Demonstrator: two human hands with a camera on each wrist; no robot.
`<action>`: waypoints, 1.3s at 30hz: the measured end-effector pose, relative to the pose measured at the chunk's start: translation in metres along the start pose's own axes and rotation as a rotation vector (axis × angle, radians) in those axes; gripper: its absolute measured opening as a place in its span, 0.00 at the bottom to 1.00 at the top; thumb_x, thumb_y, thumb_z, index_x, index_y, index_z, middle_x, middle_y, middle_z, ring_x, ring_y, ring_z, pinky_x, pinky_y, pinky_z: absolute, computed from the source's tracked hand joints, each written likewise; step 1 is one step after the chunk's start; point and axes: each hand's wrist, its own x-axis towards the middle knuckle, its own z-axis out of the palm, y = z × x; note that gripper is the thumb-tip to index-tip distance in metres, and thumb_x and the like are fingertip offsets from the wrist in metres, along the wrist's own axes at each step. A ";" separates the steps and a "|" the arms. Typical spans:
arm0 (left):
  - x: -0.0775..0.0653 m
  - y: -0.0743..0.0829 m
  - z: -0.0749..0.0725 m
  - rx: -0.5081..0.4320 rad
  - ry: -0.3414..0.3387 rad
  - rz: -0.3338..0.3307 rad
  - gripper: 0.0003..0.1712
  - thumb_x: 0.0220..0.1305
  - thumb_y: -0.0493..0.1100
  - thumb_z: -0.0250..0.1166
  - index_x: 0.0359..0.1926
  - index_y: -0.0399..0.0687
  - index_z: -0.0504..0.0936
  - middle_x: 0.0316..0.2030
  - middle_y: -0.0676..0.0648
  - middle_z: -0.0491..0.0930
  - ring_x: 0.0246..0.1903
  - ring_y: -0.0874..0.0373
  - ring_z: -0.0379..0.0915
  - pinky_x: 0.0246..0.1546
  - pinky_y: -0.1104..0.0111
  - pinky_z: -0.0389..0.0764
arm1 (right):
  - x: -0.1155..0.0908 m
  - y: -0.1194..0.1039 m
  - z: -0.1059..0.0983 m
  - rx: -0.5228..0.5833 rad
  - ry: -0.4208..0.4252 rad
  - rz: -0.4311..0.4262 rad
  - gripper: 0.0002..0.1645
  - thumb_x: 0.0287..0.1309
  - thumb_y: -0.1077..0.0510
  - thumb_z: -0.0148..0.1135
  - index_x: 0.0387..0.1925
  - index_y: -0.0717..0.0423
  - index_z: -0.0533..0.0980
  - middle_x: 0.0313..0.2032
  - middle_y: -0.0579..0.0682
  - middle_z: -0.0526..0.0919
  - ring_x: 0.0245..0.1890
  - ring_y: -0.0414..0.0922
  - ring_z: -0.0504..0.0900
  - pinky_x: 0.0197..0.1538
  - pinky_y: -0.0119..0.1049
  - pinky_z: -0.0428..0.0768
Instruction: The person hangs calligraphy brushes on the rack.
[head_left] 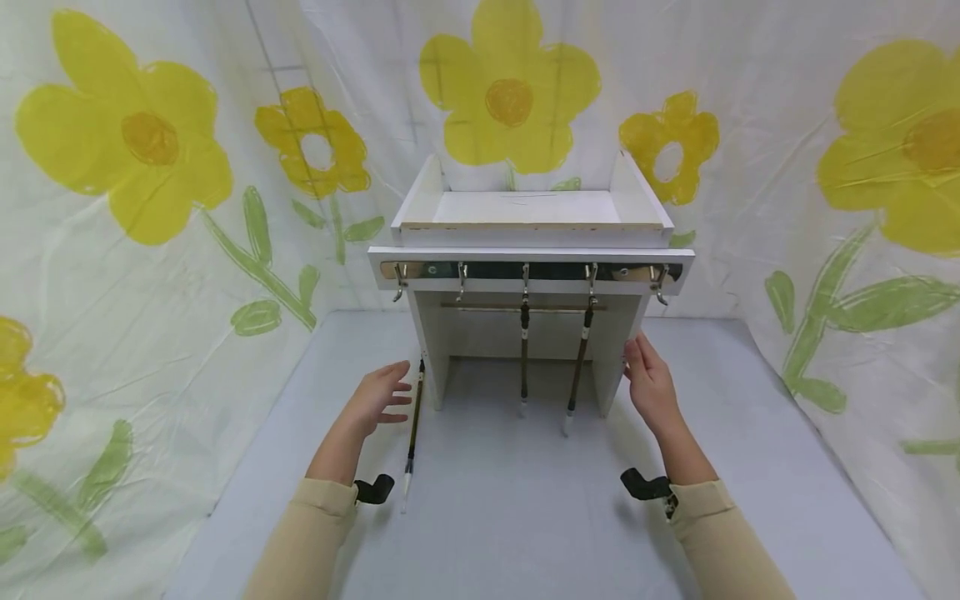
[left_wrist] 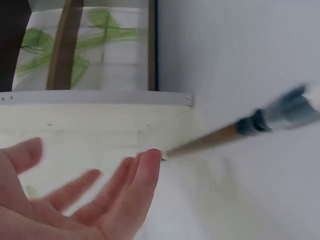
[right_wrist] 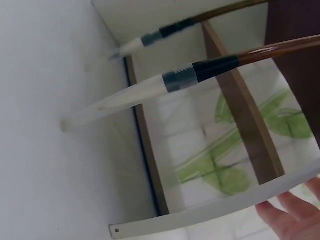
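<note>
A white wooden rack (head_left: 536, 236) with several metal hooks stands at the middle of the table. Two ink brushes hang from hooks: the middle brush (head_left: 524, 350) and the right-hand brush (head_left: 580, 358), tips downward with clear caps. My left hand (head_left: 378, 400) is beside the rack's left panel, fingers spread and relaxed, holding nothing. Close to it is a third brush (head_left: 414, 425), its capped tip toward me; whether the fingertips touch it I cannot tell. With relaxed fingers, my right hand (head_left: 651, 383) touches the outer side of the right panel (right_wrist: 220, 209) near its front edge.
The pale table (head_left: 495, 517) spreads out around the rack. Behind and at both sides hangs a white curtain (head_left: 375, 100) printed with yellow flowers. A thin wooden bar (head_left: 487, 308) crosses the rack behind the hooks. An open-fronted tray (head_left: 528, 207) forms its top.
</note>
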 end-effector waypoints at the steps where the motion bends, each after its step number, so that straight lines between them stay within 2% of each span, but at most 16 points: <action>1: -0.001 -0.003 0.000 0.000 0.018 -0.023 0.38 0.78 0.60 0.48 0.78 0.42 0.56 0.69 0.27 0.65 0.65 0.31 0.68 0.53 0.48 0.84 | 0.000 -0.001 -0.001 0.006 -0.001 0.001 0.33 0.80 0.42 0.38 0.80 0.41 0.51 0.78 0.54 0.56 0.75 0.61 0.61 0.67 0.62 0.69; 5: 0.000 -0.016 0.000 0.029 0.049 -0.088 0.35 0.77 0.53 0.53 0.75 0.37 0.60 0.65 0.26 0.67 0.63 0.31 0.70 0.49 0.52 0.87 | -0.004 -0.015 -0.002 0.029 -0.010 0.001 0.32 0.81 0.47 0.38 0.80 0.46 0.51 0.78 0.57 0.56 0.74 0.63 0.60 0.66 0.64 0.69; 9: 0.002 -0.029 0.003 0.072 0.070 -0.127 0.37 0.75 0.53 0.58 0.74 0.37 0.60 0.64 0.27 0.69 0.61 0.33 0.72 0.48 0.52 0.87 | -0.010 -0.033 -0.002 0.030 -0.020 0.000 0.32 0.82 0.49 0.37 0.80 0.52 0.51 0.77 0.61 0.57 0.73 0.64 0.61 0.65 0.63 0.71; 12: 0.006 -0.038 0.005 0.083 0.102 -0.155 0.39 0.72 0.52 0.62 0.74 0.36 0.61 0.64 0.27 0.70 0.60 0.34 0.72 0.46 0.53 0.88 | -0.012 -0.038 -0.002 0.027 -0.021 -0.006 0.32 0.81 0.49 0.38 0.79 0.53 0.53 0.76 0.61 0.58 0.73 0.63 0.63 0.64 0.60 0.74; 14: 0.009 -0.044 0.005 0.087 0.119 -0.171 0.40 0.70 0.52 0.65 0.73 0.36 0.62 0.64 0.27 0.69 0.60 0.35 0.72 0.43 0.55 0.88 | -0.012 -0.038 -0.002 0.028 -0.023 -0.011 0.32 0.81 0.49 0.38 0.79 0.53 0.53 0.76 0.61 0.58 0.73 0.63 0.63 0.63 0.59 0.74; 16: 0.013 -0.051 0.006 0.091 0.140 -0.182 0.40 0.68 0.50 0.68 0.72 0.36 0.64 0.63 0.27 0.70 0.59 0.36 0.73 0.39 0.58 0.89 | -0.009 -0.027 -0.001 0.028 -0.021 -0.024 0.32 0.81 0.48 0.38 0.80 0.49 0.53 0.77 0.59 0.58 0.73 0.62 0.63 0.62 0.58 0.75; 19: 0.018 -0.058 0.009 0.123 0.175 -0.174 0.39 0.64 0.47 0.71 0.71 0.39 0.66 0.62 0.26 0.70 0.52 0.39 0.77 0.34 0.62 0.89 | -0.003 -0.010 0.000 0.019 -0.011 -0.033 0.32 0.81 0.45 0.37 0.80 0.44 0.53 0.77 0.56 0.58 0.73 0.61 0.64 0.62 0.58 0.75; 21: 0.021 -0.060 0.012 0.154 0.206 -0.163 0.39 0.61 0.43 0.73 0.70 0.40 0.68 0.62 0.27 0.69 0.47 0.42 0.79 0.31 0.63 0.88 | 0.000 0.000 0.001 0.007 0.002 -0.036 0.32 0.80 0.43 0.37 0.80 0.41 0.53 0.77 0.55 0.59 0.73 0.60 0.65 0.61 0.57 0.76; 28: 0.021 -0.056 0.021 0.225 0.284 -0.172 0.39 0.54 0.32 0.74 0.67 0.40 0.70 0.58 0.28 0.69 0.43 0.44 0.76 0.29 0.64 0.88 | 0.001 -0.001 0.000 -0.001 0.003 -0.035 0.32 0.80 0.43 0.38 0.79 0.40 0.55 0.77 0.56 0.59 0.72 0.62 0.65 0.60 0.57 0.77; 32: 0.019 -0.056 0.020 0.233 0.284 -0.156 0.36 0.56 0.30 0.70 0.67 0.39 0.71 0.55 0.28 0.72 0.39 0.45 0.78 0.27 0.64 0.88 | 0.001 0.000 0.000 -0.002 0.000 -0.020 0.32 0.80 0.44 0.38 0.79 0.41 0.54 0.77 0.54 0.58 0.73 0.61 0.65 0.61 0.56 0.77; 39: 0.018 -0.057 0.019 0.178 0.260 -0.144 0.32 0.60 0.33 0.66 0.66 0.36 0.72 0.50 0.30 0.78 0.34 0.48 0.82 0.28 0.63 0.88 | 0.001 0.002 -0.003 0.013 -0.018 -0.016 0.32 0.81 0.48 0.37 0.80 0.47 0.51 0.78 0.57 0.56 0.73 0.64 0.62 0.61 0.58 0.75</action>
